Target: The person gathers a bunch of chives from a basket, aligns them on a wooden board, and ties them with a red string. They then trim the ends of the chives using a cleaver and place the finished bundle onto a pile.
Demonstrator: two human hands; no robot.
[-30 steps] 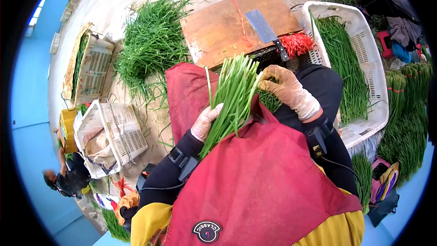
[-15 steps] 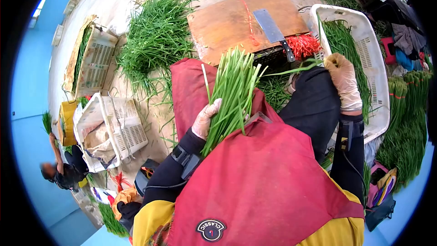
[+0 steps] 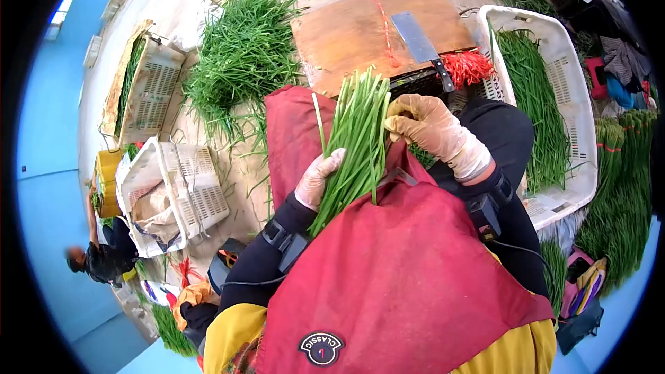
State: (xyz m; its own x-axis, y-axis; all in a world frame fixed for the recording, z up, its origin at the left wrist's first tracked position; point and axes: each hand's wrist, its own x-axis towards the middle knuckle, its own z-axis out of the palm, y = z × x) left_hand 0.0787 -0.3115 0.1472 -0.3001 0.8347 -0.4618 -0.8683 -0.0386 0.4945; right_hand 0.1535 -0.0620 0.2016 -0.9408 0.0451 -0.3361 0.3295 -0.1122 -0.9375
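A bunch of green chive stalks (image 3: 357, 142) lies over my lap, its pale cut ends pointing away from me. My left hand (image 3: 318, 179), in a thin clear glove, is closed around the bunch from the left side. At the bunch's right edge, my gloved right hand (image 3: 429, 130) has its fingers curled in a pinch, the fingertips against the outer stalks. Whatever is between those fingertips is hidden. Beyond the bunch stands a wooden board (image 3: 374, 28), with a cleaver (image 3: 415, 38) lying across its right part and red ties (image 3: 467, 68) at its near right corner.
A white crate (image 3: 585, 159) holding green stalks stands on my right. Loose greens (image 3: 242, 55) are heaped on the floor at left, near another white crate (image 3: 201, 180). Tied bundles (image 3: 616, 194) stand at far right. Another person (image 3: 104, 256) works at far left.
My right hand has come in from over the right crate to the bunch's right edge. The long leaf it pulled sideways no longer shows. My left hand keeps its hold.
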